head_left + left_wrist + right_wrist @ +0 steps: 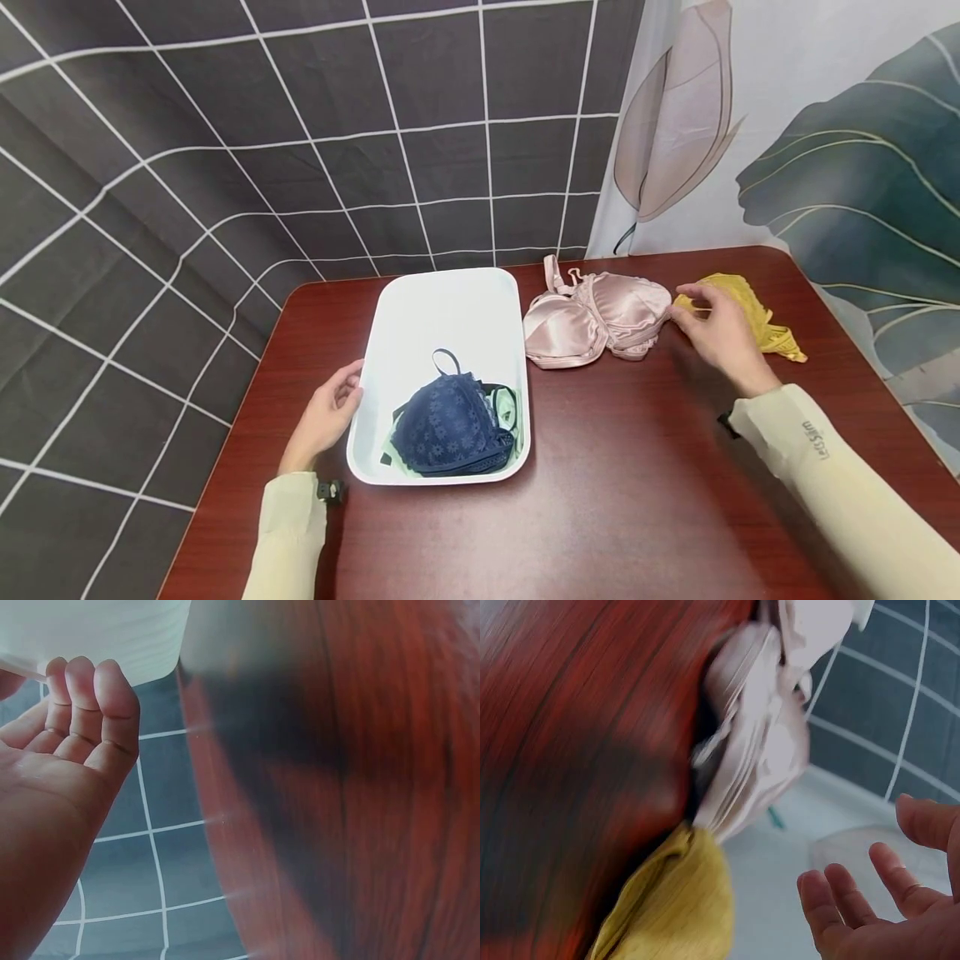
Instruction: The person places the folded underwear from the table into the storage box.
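A white plastic tub [442, 312] stands on the table, holding a navy lace bra [442, 425] with pale green fabric [506, 408] partly hidden under it. My left hand [326, 417] touches the tub's left outer wall with loosely bent fingers [82, 690]. To the right of the tub lies a pink satin bra [626, 304], cups up. Beyond it is a yellow lace bra [738, 296], partly covered by my right hand [720, 333]. That hand hovers by the pink bra's right end. Its fingers [851, 892] are spread, with nothing between them in the right wrist view.
The reddish-brown wooden table [600, 500] has rounded far corners. A dark grey curtain [420, 167] with a white grid hangs behind and to the left. At the right hangs a pale leaf-print curtain [787, 75].
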Demonstrator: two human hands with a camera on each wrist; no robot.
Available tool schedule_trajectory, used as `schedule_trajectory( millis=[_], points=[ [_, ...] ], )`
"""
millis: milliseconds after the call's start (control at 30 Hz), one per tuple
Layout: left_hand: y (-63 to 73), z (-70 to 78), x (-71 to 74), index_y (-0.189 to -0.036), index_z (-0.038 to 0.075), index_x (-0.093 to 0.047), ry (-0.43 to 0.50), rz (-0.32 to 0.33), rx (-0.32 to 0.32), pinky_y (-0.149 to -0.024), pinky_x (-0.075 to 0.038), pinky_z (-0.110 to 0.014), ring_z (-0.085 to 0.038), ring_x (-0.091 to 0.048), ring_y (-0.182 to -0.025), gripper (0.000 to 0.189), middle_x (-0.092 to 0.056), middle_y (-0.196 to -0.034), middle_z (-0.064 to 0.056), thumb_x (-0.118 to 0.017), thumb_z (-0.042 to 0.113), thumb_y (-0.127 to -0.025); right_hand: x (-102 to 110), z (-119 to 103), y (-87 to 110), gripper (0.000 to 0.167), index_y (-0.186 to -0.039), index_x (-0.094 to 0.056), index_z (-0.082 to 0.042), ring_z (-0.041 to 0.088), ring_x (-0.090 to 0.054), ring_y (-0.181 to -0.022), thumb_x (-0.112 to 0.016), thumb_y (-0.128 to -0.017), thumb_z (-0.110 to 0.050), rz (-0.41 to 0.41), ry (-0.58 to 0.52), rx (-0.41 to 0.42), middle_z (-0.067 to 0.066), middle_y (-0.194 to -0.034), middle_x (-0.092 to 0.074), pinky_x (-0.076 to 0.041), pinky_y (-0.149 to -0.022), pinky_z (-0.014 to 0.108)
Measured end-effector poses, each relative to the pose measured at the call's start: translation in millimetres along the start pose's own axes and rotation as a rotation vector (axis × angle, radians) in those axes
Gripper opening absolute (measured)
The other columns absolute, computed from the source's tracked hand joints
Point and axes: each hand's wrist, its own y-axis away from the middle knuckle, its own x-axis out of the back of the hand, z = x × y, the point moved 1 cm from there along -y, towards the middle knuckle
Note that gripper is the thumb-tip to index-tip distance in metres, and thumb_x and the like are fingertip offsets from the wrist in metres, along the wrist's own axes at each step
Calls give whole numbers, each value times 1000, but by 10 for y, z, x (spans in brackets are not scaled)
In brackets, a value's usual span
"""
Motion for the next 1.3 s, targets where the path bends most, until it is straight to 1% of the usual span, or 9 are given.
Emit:
schedule_trajectory(
  millis=[100, 167, 333, 533, 700, 833, 967, 1067, 1300],
  points=[
    [-1, -13, 0, -137, -4, -43, -11, 6, -2, -81, -44, -18, -26, -52, -93, 44, -51, -99, -14, -51, -1, -94, 73, 103, -55, 39, -123, -52, 6, 46, -47, -109, -60, -93, -18, -1, 29, -13, 29, -120, -49, -38, -89, 58],
    [-18, -113, -13, -137, -1, -44, -8, 13, -9, -79, -43, -15, -24, -51, -92, 44, -51, -99, -12, -52, 1, -94, 118, 168, -94, 39, -123, -52, 5, 47, -46, -109, -60, -93, -19, 6, 66, -16, 30, -119, -48, -35, -90, 59],
    [-32, -183, -27, -137, 1, -46, -10, 18, -16, -80, -44, -19, -24, -51, -92, 43, -51, -99, -12, -53, 4, -94, 223, 346, -188, 43, -127, -48, 5, 50, -38, -113, -58, -94, -21, -8, 124, -66, 33, -122, -44, -27, -93, 61],
    [-41, -200, -24, -137, 1, -46, -1, 14, -32, -78, -43, -16, -23, -51, -90, 44, -51, -98, -12, -53, 4, -94, 318, 585, -253, 63, -138, -34, 7, 56, -22, -121, -50, -96, -37, -100, 125, -179, 39, -131, -31, -19, -98, 64],
    [-55, -205, -16, -137, 2, -45, 0, 11, -21, -80, -44, -16, -23, -52, -92, 44, -51, -99, -11, -53, 4, -94, 335, 724, -245, 80, -145, -21, 7, 58, -16, -122, -47, -93, -48, -139, 110, -284, 40, -138, -23, -19, -97, 67],
    [-51, -140, -9, -137, 0, -45, -9, 3, -6, -83, -43, -16, -23, -52, -93, 44, -52, -99, -12, -53, 3, -94, 335, 786, -232, 83, -145, -17, 7, 59, -14, -121, -47, -92, -50, -145, 114, -334, 40, -139, -19, -20, -95, 68],
    [-7, 62, 26, -136, -5, -44, -2, -6, -3, -82, -43, -16, -26, -52, -93, 44, -52, -98, -15, -53, -1, -93, 346, 823, -246, 88, -144, -13, 9, 62, -14, -118, -47, -91, -53, -170, 138, -352, 42, -139, -18, -21, -93, 68],
    [15, 140, 41, -134, -9, -43, -2, -6, -11, -80, -43, -16, -28, -51, -92, 43, -51, -97, -16, -52, -3, -92, 354, 847, -261, 95, -145, -9, 10, 62, -14, -117, -47, -89, -58, -208, 151, -385, 42, -138, -17, -21, -92, 69],
    [-36, -151, -9, -137, 0, -44, -15, 2, -3, -82, -43, -18, -22, -51, -92, 44, -52, -99, -11, -53, 3, -94, 365, 920, -269, 104, -145, -8, 9, 60, -16, -119, -52, -84, -63, -224, 149, -428, 41, -138, -17, -21, -93, 68]
  ],
)
